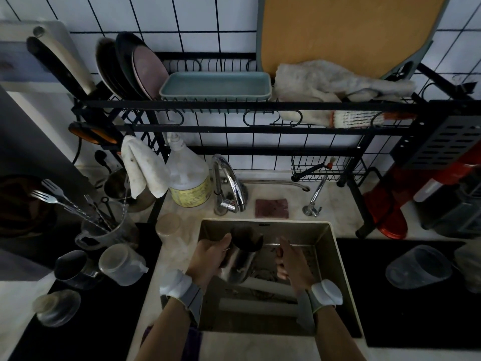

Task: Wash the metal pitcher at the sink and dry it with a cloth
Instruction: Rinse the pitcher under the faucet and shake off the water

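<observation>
- The left hand [208,259] grips the dull steel, cylinder-shaped metal pitcher [242,254] round its body. It is held lower centre of the frame, over the square steel sink [322,238], tilted with its dark mouth facing up and away.
- The right hand [294,264] hovers just right of the pitcher, not touching it. It looks loose and empty, though the blur makes the fingers hard to read.
- From where I stand, this looks like the rinsing or scrubbing step. I see no water running from the curved chrome tap [229,178] above the sink.
- To do it well, I'd keep that firm left grip low on the body, since wet steel slips. The mouth should turn under the spout, and the free hand can then work round the inside and the rim.
- The flat maroon scrubbing pad [272,208] lies on the counter just behind the sink, right of the tap, handy for the right hand.
- The clear soap bottle with a yellow label [188,178] stands left of the tap.
- For drying, a white cloth [143,170] hangs at middle left. A crumpled pale cloth [325,82] lies on the black wire rack [234,104] at upper right.
</observation>
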Demonstrator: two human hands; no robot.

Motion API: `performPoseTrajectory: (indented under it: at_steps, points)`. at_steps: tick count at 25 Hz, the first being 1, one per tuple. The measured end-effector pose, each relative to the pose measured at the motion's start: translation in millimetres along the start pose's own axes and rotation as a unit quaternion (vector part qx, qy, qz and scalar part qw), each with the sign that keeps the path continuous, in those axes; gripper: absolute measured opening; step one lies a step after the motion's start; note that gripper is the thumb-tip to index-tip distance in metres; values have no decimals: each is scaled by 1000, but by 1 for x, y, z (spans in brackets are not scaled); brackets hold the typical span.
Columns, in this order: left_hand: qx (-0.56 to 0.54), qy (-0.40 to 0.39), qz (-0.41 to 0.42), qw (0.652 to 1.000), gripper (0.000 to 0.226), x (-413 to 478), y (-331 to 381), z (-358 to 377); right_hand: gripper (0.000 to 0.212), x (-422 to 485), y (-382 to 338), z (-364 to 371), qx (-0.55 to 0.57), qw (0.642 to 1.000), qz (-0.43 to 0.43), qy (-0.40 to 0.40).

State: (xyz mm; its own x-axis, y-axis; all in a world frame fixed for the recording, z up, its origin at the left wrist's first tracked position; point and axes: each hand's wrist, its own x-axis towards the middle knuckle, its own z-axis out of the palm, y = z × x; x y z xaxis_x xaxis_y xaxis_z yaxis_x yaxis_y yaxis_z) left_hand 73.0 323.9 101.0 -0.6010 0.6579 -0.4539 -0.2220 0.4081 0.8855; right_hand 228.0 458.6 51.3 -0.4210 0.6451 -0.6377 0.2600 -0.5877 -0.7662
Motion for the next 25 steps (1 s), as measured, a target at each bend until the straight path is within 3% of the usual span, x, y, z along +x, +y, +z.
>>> performPoseTrajectory:
  at_steps: [3, 7, 9, 11, 14, 17, 20, 25]
  points:
    - [46, -23, 92, 994, 62, -3, -8, -2, 52, 0, -1, 3, -15, 1000, 9, 11]
    - [-186, -83, 52, 978, 54, 1, -17, -13, 49, -3, -4, 6, -23, 1000, 0, 18]
    - [-256, -78, 41, 963, 52, 2, -21, -10, 50, -3, -5, 6, -21, 1000, -8, 15]
    - [-241, -34, 52, 968, 51, 0, -24, 0, 51, -3, -5, 6, -17, 1000, 3, 9]
    - [-96, 63, 86, 990, 58, 0, -22, 11, 53, -3, -7, 4, -4, 1000, 20, -8]
    - [-15, 95, 97, 991, 60, 0, -16, 12, 50, -8, -5, 3, -41, 999, -23, 24]
    - [-76, 56, 66, 993, 59, -6, -12, 5, 36, -9, -1, 4, -41, 998, -44, 20]
    - [-160, -39, 61, 985, 56, -11, -5, -3, 47, 2, -2, 7, -8, 1000, -9, 25]
